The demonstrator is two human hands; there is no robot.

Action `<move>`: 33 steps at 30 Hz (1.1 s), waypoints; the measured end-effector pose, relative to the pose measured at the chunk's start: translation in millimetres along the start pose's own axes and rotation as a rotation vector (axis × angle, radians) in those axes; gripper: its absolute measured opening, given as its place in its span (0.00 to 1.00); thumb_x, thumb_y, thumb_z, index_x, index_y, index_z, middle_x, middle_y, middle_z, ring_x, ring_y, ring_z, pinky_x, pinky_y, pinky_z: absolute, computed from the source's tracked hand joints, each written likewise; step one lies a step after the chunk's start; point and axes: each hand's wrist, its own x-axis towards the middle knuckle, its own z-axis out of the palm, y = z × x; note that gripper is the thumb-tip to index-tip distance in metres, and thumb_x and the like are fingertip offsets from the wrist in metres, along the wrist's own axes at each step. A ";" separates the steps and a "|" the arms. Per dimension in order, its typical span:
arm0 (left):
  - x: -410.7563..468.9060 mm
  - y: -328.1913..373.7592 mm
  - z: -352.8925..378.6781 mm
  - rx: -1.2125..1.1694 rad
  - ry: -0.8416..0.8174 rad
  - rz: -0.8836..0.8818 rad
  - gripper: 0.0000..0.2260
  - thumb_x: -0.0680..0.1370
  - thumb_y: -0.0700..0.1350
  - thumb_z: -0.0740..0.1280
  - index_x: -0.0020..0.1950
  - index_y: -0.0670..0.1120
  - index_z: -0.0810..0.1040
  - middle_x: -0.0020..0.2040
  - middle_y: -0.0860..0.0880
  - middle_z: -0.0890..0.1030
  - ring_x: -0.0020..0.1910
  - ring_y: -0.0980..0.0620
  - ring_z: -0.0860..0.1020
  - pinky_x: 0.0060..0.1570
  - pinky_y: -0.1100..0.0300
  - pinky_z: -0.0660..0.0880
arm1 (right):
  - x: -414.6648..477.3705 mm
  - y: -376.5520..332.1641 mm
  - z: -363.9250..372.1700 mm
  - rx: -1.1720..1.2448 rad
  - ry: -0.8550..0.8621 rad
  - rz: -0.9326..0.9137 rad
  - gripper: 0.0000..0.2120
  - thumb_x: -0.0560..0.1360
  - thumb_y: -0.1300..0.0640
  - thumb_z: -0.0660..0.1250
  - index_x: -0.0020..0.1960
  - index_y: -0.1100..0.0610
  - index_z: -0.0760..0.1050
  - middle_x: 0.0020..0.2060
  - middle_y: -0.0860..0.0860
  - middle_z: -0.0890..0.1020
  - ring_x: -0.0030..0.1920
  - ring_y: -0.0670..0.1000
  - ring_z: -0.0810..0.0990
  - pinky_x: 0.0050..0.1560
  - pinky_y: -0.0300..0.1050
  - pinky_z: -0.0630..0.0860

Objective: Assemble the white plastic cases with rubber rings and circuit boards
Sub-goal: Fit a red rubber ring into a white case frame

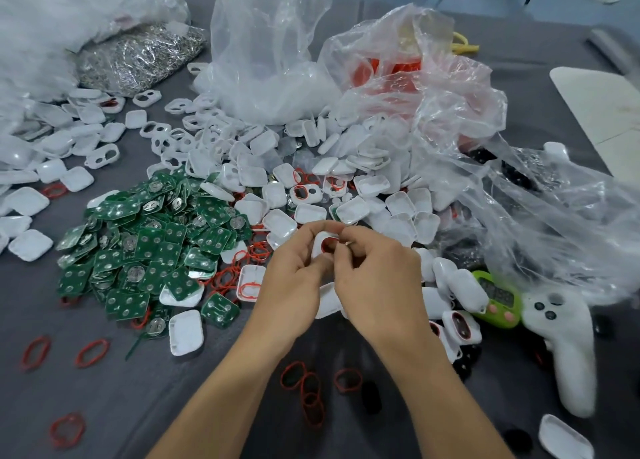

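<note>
While circuit boards (145, 250) pile alongside, left hand (294, 285) and right hand (377, 278) pinch one white case (319, 241).

Both hands, left (294, 278) and right (377, 278), pinch a white case (320, 242) with a red ring (327, 244) over the bench (173, 389), beside green boards (149, 247) and loose cases (346, 181).

left hand (294, 278) and right hand (377, 275) meet, fingers (313, 229) curled.

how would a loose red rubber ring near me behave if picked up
The red rubber rings look thin and lie in uneven ovals, so probably floppy and very light. Lying flat on the table, they seem unlikely to roll.
</note>
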 end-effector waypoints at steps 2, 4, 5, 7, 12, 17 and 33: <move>-0.6 1.0 -2.5 -0.009 -0.020 0.000 0.18 0.81 0.28 0.59 0.60 0.47 0.81 0.51 0.43 0.86 0.51 0.47 0.84 0.50 0.53 0.80 | -0.5 4.4 -7.6 0.058 -0.008 -0.018 0.05 0.77 0.52 0.72 0.52 0.44 0.84 0.35 0.40 0.84 0.39 0.44 0.83 0.43 0.41 0.78; -1.9 0.5 -4.7 -0.001 -0.049 -0.009 0.19 0.81 0.28 0.59 0.59 0.48 0.82 0.52 0.43 0.86 0.51 0.46 0.84 0.54 0.46 0.80 | 0.0 9.3 -15.9 0.069 -0.008 -0.060 0.05 0.74 0.52 0.75 0.50 0.49 0.83 0.38 0.40 0.85 0.38 0.46 0.84 0.43 0.46 0.80; -2.7 0.1 -5.3 -0.003 -0.060 -0.010 0.19 0.81 0.29 0.60 0.59 0.49 0.82 0.52 0.44 0.86 0.52 0.47 0.84 0.54 0.48 0.80 | 0.6 11.0 -20.2 0.069 -0.006 -0.104 0.05 0.73 0.52 0.75 0.48 0.51 0.83 0.39 0.40 0.85 0.38 0.45 0.85 0.43 0.47 0.81; -5.0 0.9 -5.3 -0.033 -0.075 -0.012 0.18 0.80 0.31 0.61 0.57 0.51 0.83 0.53 0.46 0.87 0.53 0.51 0.84 0.52 0.57 0.81 | 0.2 11.1 -29.8 0.098 -0.032 -0.193 0.07 0.72 0.53 0.76 0.49 0.48 0.83 0.40 0.35 0.85 0.38 0.41 0.85 0.41 0.41 0.81; -8.3 4.5 -8.2 -0.125 -0.161 -0.074 0.17 0.81 0.34 0.60 0.59 0.50 0.84 0.57 0.47 0.86 0.57 0.52 0.84 0.58 0.53 0.81 | 1.6 10.0 -41.2 0.081 -0.097 -0.251 0.12 0.71 0.56 0.79 0.51 0.43 0.84 0.36 0.36 0.84 0.33 0.40 0.81 0.35 0.33 0.76; -2.7 5.4 -11.0 -0.112 -0.155 -0.131 0.17 0.83 0.30 0.58 0.62 0.46 0.81 0.57 0.47 0.86 0.57 0.51 0.84 0.61 0.51 0.80 | -3.2 9.5 -28.8 -0.027 -0.026 -0.212 0.07 0.73 0.58 0.78 0.47 0.47 0.87 0.36 0.46 0.86 0.35 0.49 0.83 0.39 0.49 0.80; -3.0 9.9 -14.0 -0.415 -0.213 -0.292 0.27 0.78 0.22 0.56 0.70 0.42 0.78 0.62 0.39 0.82 0.60 0.44 0.82 0.61 0.48 0.80 | -5.3 14.4 -27.8 0.092 0.040 -0.212 0.10 0.70 0.67 0.78 0.40 0.52 0.88 0.52 0.32 0.82 0.44 0.30 0.82 0.46 0.22 0.73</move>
